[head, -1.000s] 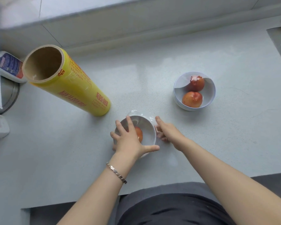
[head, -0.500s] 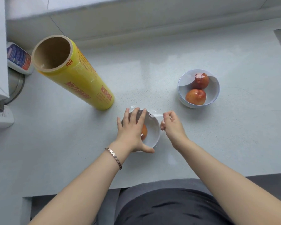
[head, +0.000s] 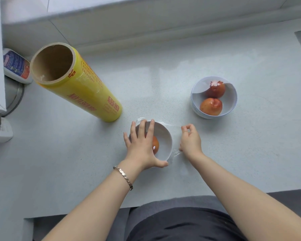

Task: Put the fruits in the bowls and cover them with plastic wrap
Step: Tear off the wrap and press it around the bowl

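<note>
grey counter (head: 215, 162) runs to a pale wall ledge (head: 146, 28) at the far side. left hand (head: 142, 146) lies flat over the near bowl (head: 165, 136), fingers straight, thumb at its near rim, a fruit (head: 155, 145) beneath. right hand (head: 190, 141), just right of it, curls and pinches the wrap (head: 174, 126). yellow roll (head: 87, 94), far left, seems to stand on end, open core up, axis leaning far-left. second bowl (head: 196, 94), far right, holds two fruits.

Yellow red-lettered wrap roll (head: 87, 89), white bowls (head: 163, 136), red-orange fruits (head: 211, 106).

a pale speckled countertop (head: 233, 162) meets a grey tiled ledge (head: 146, 23), soft light glinting off its surface.
</note>
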Demonstrator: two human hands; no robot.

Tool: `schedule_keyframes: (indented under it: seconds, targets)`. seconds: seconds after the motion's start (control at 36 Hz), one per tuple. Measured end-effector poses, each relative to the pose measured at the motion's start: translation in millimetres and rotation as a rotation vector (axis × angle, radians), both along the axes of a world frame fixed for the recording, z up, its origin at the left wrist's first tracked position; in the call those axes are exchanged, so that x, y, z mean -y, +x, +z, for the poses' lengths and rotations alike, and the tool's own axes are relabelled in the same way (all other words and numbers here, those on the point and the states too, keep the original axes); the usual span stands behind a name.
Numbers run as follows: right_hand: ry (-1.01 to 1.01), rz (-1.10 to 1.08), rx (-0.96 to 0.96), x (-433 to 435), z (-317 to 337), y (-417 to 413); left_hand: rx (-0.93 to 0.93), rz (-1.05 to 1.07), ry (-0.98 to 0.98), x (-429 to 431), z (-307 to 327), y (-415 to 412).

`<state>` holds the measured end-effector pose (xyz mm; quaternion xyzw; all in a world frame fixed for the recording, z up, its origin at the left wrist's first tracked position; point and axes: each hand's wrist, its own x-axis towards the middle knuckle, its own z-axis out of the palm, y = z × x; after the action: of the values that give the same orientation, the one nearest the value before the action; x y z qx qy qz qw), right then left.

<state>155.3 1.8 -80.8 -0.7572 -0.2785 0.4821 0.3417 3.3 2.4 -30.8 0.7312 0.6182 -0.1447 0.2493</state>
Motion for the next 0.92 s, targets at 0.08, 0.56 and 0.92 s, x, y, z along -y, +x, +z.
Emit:
schedule_keyframes:
  seconds: [0.08,0.56,0.92]
  targets:
    - [-0.033,0.024,0.040,-9.7,-5.7,-5.8,0.027,0.073,0.011,4.4,0.9,3.0]
    - [-0.221,0.210,-0.491,25.5,10.0,-2.3,0.094,0.100,0.038,15.4,16.8,-11.5]
    - [-0.019,0.111,-0.317,2.6,23.5,-16.8,-0.018,-0.004,-0.041,9.3,3.2,-5.1]
